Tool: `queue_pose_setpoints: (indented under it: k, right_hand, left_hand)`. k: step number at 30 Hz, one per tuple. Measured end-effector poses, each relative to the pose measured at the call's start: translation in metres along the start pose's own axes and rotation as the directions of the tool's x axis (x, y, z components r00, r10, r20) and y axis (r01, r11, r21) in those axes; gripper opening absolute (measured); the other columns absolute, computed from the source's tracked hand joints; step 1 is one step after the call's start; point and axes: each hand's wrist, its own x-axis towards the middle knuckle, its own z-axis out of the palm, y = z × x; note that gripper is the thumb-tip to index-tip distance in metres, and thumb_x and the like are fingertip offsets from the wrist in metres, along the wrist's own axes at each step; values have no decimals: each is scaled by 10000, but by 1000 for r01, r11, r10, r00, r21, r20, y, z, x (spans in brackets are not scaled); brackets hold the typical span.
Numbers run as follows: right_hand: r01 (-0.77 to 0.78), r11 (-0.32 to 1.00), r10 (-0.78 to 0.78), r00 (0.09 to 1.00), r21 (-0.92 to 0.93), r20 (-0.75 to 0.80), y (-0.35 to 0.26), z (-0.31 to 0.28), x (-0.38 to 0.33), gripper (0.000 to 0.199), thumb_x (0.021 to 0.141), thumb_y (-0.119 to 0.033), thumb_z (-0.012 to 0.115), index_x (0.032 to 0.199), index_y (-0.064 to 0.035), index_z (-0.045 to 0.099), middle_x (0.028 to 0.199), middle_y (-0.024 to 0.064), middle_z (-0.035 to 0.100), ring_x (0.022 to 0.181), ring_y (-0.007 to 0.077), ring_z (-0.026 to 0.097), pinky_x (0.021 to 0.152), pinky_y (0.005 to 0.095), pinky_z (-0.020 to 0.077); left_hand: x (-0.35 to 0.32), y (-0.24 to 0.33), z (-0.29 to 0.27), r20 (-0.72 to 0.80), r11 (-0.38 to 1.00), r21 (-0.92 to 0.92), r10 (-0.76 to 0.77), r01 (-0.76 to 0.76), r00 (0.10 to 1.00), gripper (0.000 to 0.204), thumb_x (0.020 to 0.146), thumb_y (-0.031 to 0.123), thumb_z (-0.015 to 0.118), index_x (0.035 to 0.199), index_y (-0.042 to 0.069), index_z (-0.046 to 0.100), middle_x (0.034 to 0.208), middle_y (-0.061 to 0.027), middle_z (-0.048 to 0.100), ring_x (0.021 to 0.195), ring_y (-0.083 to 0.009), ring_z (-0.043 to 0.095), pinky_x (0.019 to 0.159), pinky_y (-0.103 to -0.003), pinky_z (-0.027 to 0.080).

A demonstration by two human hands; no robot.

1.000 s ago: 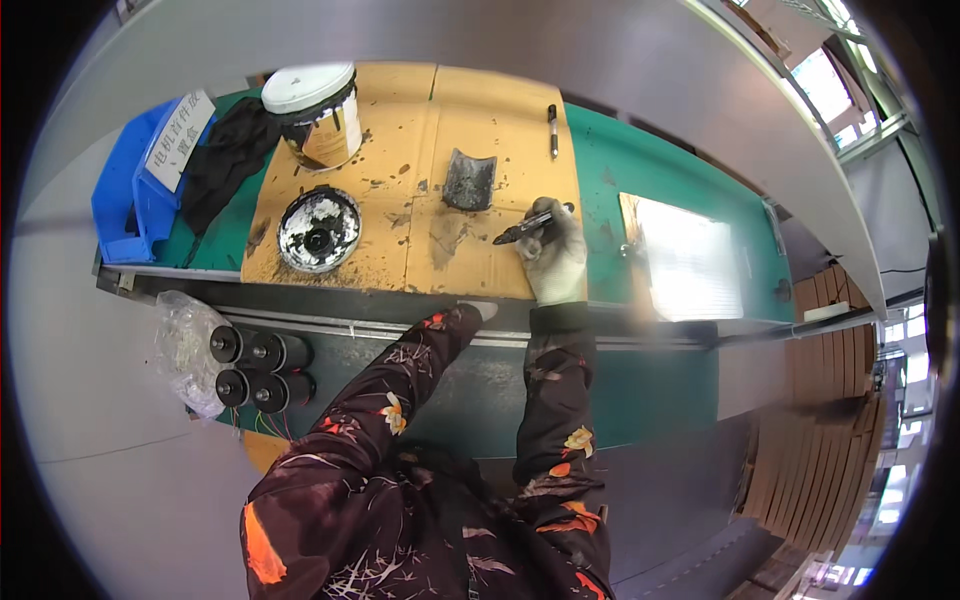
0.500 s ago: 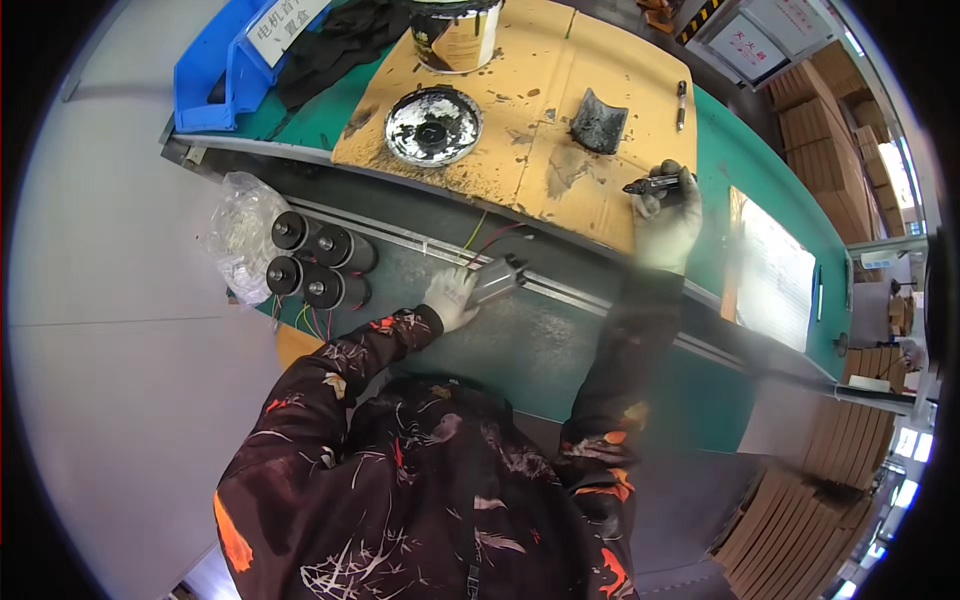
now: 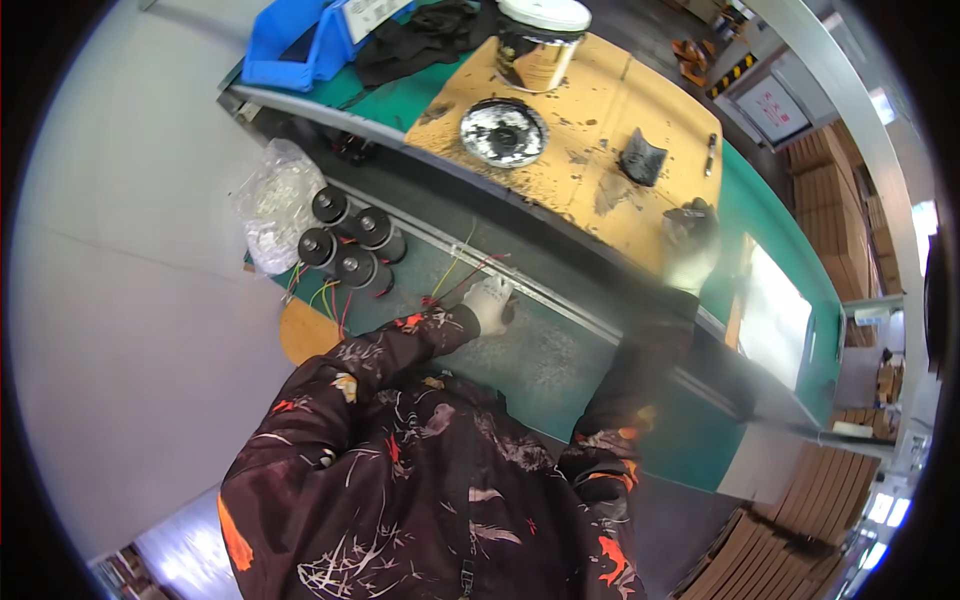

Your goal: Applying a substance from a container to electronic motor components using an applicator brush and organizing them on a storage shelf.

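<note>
You're at a green bench (image 3: 770, 240) w/ a cardboard sheet (image 3: 590, 120), grey floor. 4 black motors (image 3: 350, 245) at 9 o'clock of your left hand (image 3: 490, 303), clenched on wires (image 3: 462, 275). Right hand (image 3: 692, 250) blurred, grip can't tell.

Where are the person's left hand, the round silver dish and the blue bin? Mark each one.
left hand (image 3: 490, 302), head view, back of the white glove.
round silver dish (image 3: 503, 132), head view, its centre.
blue bin (image 3: 290, 40), head view, its side wall.

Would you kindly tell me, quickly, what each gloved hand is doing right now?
Left hand: closed on a bundle of coloured wires at the lower shelf.
Right hand: blurred, holding a small dark object; grip cannot be told.
</note>
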Motion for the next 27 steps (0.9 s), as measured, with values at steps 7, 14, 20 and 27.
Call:
queue_pose_setpoints:
  k: [7,14,20,27]
  right_hand:
    - [87,992,-62,969,-95,240,-2,-14,6,296,988,-260,557,1063,16,632,766,67,563,567,129,428,533,265,340]
    - [337,832,-189,919,-441,345,19,73,-19,232,963,-253,637,994,-23,645,712,18,607,556,66,496,516,204,380]
    - [510,597,-187,839,-620,511,75,160,-27,187,913,-186,729,952,-10,680,738,3,640,609,62,545,564,221,436]
    - [586,323,-123,805,-744,580,93,174,-20,246,873,-221,760,892,15,692,728,75,694,639,111,634,620,278,501]
  left_hand:
    - [-64,2,-35,-362,982,-132,82,-139,928,802,578,247,862,1277,74,507,1237,-163,483,1187,-378,485,979,-491,448]
    - [-85,-41,-13,-403,956,-291,-86,-38,911,907,549,324,882,1342,110,498,1279,-160,499,1217,-373,481,1004,-492,429]
    - [-150,-166,75,290,883,30,-456,469,841,417,810,372,654,1073,53,703,1007,-198,705,980,-378,665,878,-477,525]
    - [-256,-215,91,139,688,-153,-696,710,704,415,796,399,658,1076,96,709,1028,-176,715,1013,-354,672,893,-447,532]
